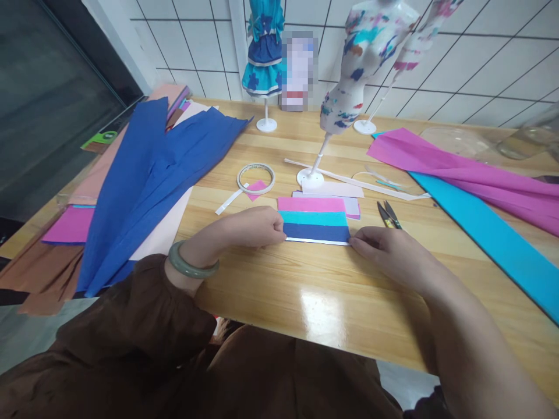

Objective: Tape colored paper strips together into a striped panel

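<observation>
On the wooden table lies a striped piece of paper [312, 217] in pink, turquoise and dark blue bands, with a thin white strip along its near edge. My left hand [257, 226] pinches its lower left corner, a green bangle around the wrist. At the lower right corner, my right hand [379, 247] grips the same paper between thumb and fingers. Pale pink and lilac paper pieces [334, 189] lie just behind it. A roll of tape [255, 178] rests beyond my left hand, partly over a small pink paper square [256, 190]. Small black scissors [388, 215] lie beyond my right hand.
Large blue paper [174, 145] and stacked coloured sheets cover the left side. Pink paper [471, 169] and turquoise paper [489, 224] stretch across the right. A paint-marked dress form [353, 70], another behind it and a dressed one [264, 58] stand near the tiled wall.
</observation>
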Demonstrator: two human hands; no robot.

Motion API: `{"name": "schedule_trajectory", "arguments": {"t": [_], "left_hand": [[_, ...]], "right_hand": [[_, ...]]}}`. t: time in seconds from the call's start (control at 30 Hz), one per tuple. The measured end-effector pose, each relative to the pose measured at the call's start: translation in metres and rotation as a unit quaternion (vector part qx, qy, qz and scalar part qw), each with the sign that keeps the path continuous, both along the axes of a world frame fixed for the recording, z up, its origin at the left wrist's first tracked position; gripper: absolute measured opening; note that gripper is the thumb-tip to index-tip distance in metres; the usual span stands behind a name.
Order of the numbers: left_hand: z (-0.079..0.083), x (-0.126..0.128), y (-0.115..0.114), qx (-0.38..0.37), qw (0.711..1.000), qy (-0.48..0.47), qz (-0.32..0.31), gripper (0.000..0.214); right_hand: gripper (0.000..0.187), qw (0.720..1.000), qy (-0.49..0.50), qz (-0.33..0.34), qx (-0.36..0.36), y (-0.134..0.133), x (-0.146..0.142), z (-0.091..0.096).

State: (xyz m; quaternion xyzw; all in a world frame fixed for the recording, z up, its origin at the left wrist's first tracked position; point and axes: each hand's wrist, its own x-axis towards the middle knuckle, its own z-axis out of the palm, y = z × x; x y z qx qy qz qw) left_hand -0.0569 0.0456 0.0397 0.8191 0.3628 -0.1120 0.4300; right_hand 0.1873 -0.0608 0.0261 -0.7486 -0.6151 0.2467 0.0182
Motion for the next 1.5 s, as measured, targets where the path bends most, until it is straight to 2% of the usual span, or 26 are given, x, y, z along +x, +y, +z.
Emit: {"name": "schedule_trajectory", "arguments": {"t": [0.23,0.87,1.13,1.5], "left_hand": [[-0.003,-0.0008,0.0001,0.0,1.0,0.002,0.009,0.017],[0.0009,0.0017,-0.0021,0.013,1.0,0.015,0.014,0.017],[0.0,0.0021,-0.0028,0.041,0.999,0.024,0.007,0.018],[0.0018,0.0042,-0.0075,0.091,0.995,0.028,0.01,0.016]], "right_hand": [[0.029,1.0,-0.01,0.004,0.004,-0.0006,-0.0019,0.0008],[0.031,0.999,-0.047,0.022,0.007,0.001,-0.0055,0.0024],[0.03,0.998,-0.05,0.028,0.014,0.0005,-0.0053,0.0001],[0.032,0.991,-0.115,0.06,0.041,-0.0055,-0.0036,-0.0038]]}}
